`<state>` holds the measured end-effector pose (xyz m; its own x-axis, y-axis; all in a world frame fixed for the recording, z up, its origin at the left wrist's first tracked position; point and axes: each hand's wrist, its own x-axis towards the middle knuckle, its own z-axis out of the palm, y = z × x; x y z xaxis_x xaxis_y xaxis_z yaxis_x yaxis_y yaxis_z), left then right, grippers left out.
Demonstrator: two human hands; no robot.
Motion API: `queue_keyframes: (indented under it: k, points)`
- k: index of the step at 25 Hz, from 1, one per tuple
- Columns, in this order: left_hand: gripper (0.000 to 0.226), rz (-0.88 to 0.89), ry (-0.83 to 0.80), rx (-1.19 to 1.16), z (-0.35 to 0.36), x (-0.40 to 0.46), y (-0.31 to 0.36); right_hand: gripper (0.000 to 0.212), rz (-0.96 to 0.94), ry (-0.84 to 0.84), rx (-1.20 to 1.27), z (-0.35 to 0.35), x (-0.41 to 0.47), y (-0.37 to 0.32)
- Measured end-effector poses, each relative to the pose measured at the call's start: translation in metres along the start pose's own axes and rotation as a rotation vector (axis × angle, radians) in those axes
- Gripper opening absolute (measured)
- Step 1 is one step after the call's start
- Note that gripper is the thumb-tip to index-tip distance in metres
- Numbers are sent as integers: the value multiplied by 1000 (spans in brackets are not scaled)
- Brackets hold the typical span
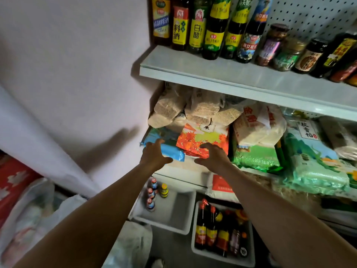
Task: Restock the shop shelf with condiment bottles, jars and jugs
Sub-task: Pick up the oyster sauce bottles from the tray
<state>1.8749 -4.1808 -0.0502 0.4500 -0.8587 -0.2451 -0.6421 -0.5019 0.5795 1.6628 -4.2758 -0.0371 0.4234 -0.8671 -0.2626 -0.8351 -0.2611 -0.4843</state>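
Observation:
Both my arms reach forward to the middle shelf. My left hand (154,153) lies with spread fingers on a blue bag (170,150) at the shelf's left end. My right hand (213,154) rests on an orange-and-red rice bag (201,138) beside it, fingers slightly bent. Neither hand holds a bottle. The upper shelf (222,74) carries a row of condiment bottles (214,31) and jars (270,45). Below on the floor, a white bin (249,258) holds several dark sauce bottles (210,229). A second white bin (173,215) holds three small bottles (152,192).
More rice and grain bags (258,132) fill the middle shelf to the right. A pale wall (77,74) stands close on the left. Plastic bags (38,209) and a red sack (13,180) lie on the floor at lower left.

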Motion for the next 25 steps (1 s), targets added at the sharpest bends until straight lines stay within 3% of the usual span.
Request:
queue_keyframes:
  k: [8,14,21,25]
  points:
    - [71,-197,-113,-63,69,18,-76,58,125,-155,89,104,26,49]
    - [43,-328,-67,-163,172,26,-154,48,180,-284,154,218,61,115]
    - [53,-574,2,-341,310,51,-271,53,248,-384,207,364,116,179]
    - [67,-619,52,-474,390,92,-350,47,200,-371,261,455,169,206]
